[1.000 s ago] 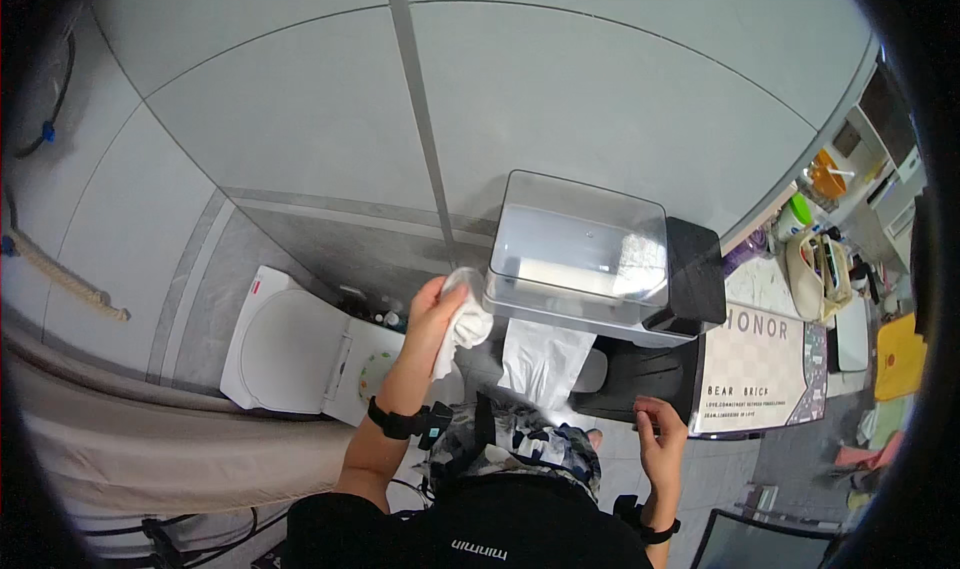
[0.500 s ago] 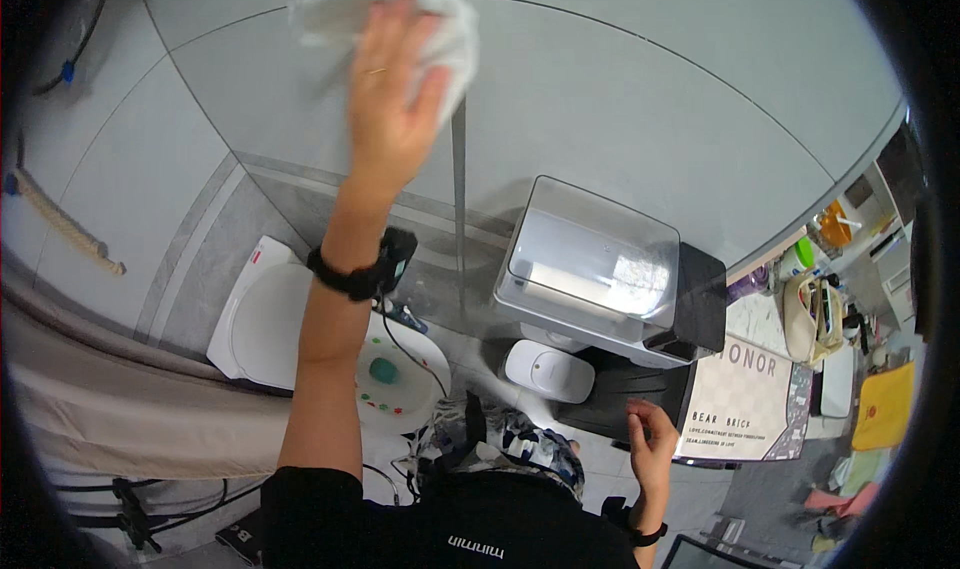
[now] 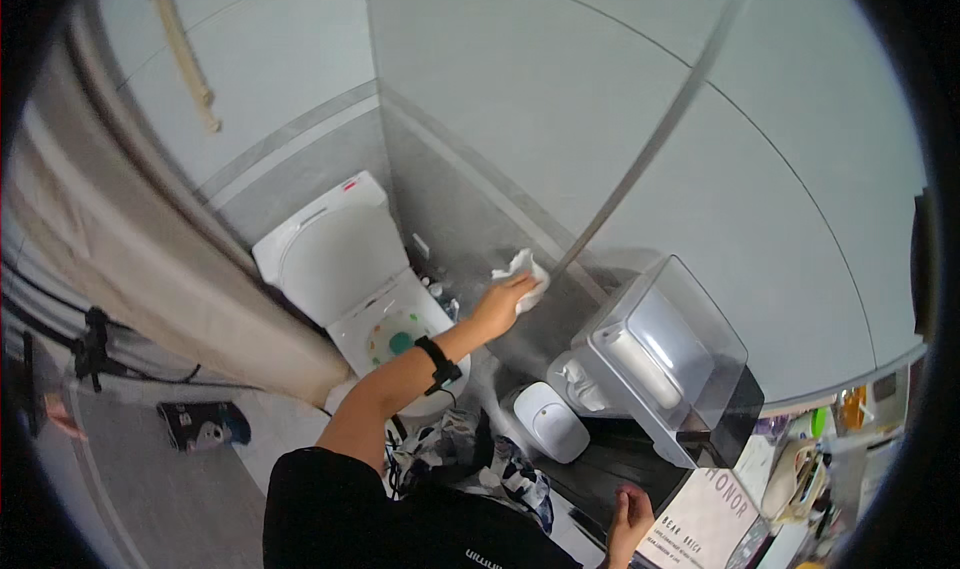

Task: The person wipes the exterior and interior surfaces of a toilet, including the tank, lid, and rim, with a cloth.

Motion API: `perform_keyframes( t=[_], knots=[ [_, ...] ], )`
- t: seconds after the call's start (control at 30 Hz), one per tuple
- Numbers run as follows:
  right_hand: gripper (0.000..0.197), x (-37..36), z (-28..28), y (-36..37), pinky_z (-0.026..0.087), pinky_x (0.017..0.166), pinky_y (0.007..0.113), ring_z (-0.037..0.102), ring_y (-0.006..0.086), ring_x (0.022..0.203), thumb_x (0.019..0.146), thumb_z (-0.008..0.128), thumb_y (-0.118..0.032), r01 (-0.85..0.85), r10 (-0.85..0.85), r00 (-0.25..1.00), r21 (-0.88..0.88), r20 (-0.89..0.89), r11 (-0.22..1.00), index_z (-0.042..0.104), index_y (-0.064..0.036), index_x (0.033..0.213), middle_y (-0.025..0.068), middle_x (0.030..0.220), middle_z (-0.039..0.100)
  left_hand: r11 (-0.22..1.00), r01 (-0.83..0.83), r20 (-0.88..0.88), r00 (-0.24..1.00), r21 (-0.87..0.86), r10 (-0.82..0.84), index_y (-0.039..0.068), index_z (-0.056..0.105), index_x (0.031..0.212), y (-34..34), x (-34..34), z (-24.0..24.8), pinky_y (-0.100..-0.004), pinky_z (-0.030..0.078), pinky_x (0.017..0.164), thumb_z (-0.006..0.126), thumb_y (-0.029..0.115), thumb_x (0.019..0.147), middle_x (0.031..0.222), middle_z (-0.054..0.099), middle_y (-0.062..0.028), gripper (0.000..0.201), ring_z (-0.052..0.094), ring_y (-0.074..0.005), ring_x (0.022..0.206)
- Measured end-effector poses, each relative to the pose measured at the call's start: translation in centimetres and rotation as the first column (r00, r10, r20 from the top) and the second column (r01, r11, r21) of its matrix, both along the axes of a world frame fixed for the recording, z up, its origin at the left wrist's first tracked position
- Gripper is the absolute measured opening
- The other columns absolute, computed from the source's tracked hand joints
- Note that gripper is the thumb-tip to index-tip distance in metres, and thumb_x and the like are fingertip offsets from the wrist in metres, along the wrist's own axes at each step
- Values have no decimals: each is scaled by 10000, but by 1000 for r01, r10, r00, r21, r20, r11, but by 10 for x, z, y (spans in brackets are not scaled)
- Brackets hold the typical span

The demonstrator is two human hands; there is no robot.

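A crumpled white wipe [image 3: 524, 269] is in my left hand [image 3: 496, 307], whose fingers are closed on it. Whether it is cloth or paper, I cannot tell. That hand is by the lower grey wall tiles [image 3: 440, 189], near the foot of a narrow vertical strip [image 3: 640, 159]. A black band circles the wrist. My right hand [image 3: 630, 519] hangs low, beside a box with a pale checked face [image 3: 695, 524]. Its fingers are curled in, and nothing shows between them.
Left of my arm stands a white toilet [image 3: 335, 254] with its lid raised. A clear-topped dispenser [image 3: 665, 349] juts out at right, above a white lidded bin [image 3: 552, 424]. A beige curtain [image 3: 150, 229] hangs at left. Various small items [image 3: 800, 479] crowd the far right.
My left hand has come down with the wipe from high on the wall to its lower part. The view has turned, and more of the toilet and the floor at left shows.
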State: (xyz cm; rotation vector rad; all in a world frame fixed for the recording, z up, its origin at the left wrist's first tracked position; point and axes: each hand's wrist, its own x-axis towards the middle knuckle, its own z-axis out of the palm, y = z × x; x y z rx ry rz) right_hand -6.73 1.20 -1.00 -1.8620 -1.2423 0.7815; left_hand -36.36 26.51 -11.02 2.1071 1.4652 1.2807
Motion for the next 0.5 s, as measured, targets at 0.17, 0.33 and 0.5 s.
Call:
perform_keyframes(
  t=[0.17, 0.33, 0.5],
  knots=[
    [102, -2, -3, 46, 433, 714, 272, 547, 174, 773, 784, 502, -9, -236, 236, 971, -8, 48, 972, 554, 39, 858, 123, 845, 584, 771, 74, 317, 933, -633, 171, -18, 518, 991, -63, 4, -24, -351, 437, 718, 562, 103, 726, 898, 577, -202, 295, 569, -303, 837],
    [152, -15, -1, 75, 432, 735, 283, 555, 189, 803, 798, 503, -46, -403, 412, 908, -116, 71, 908, 548, 23, 925, 109, 893, 584, 729, 455, 472, 858, -512, -203, -12, 497, 944, -110, 30, 26, -337, 439, 652, 573, 174, 747, 806, 582, -151, 281, 573, -223, 762],
    [553, -22, -16, 90, 391, 827, 321, 493, 238, 966, 792, 548, -255, -643, 637, 765, -44, -100, 765, 316, 14, 1216, 162, 1111, 477, 622, 651, 548, 740, -436, -390, 18, 377, 1007, -144, 85, 52, -405, 402, 685, 527, 135, 733, 824, 523, -189, 333, 530, -351, 798]
  ],
)
